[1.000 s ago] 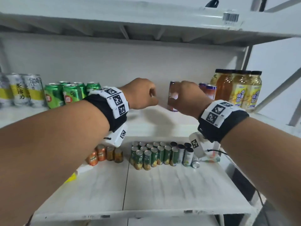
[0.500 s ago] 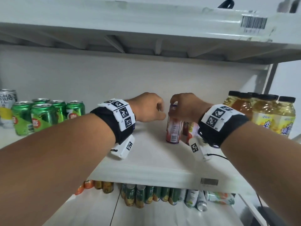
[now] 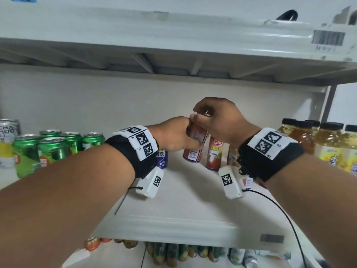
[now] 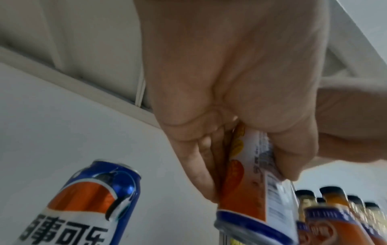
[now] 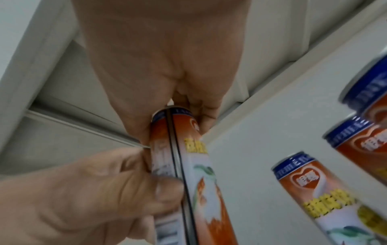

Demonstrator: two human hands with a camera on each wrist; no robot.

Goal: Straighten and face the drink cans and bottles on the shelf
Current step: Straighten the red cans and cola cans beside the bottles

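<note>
A slim red and white can stands upright on the white shelf, its barcode side toward me. My left hand grips its side with fingers and thumb curled round it. My right hand pinches its top rim from above. Several matching red cans stand just right of it. A blue cola can stands to its left, partly hidden behind my left wrist.
Green cans and a yellow and white can fill the shelf's left. Amber juice bottles with black caps stand at the right. The upper shelf hangs close overhead. More cans sit on the shelf below.
My view has risen to the middle shelf. The left hand has moved right and taken hold of the red can's side; the right hand has shifted to pinch its top.
</note>
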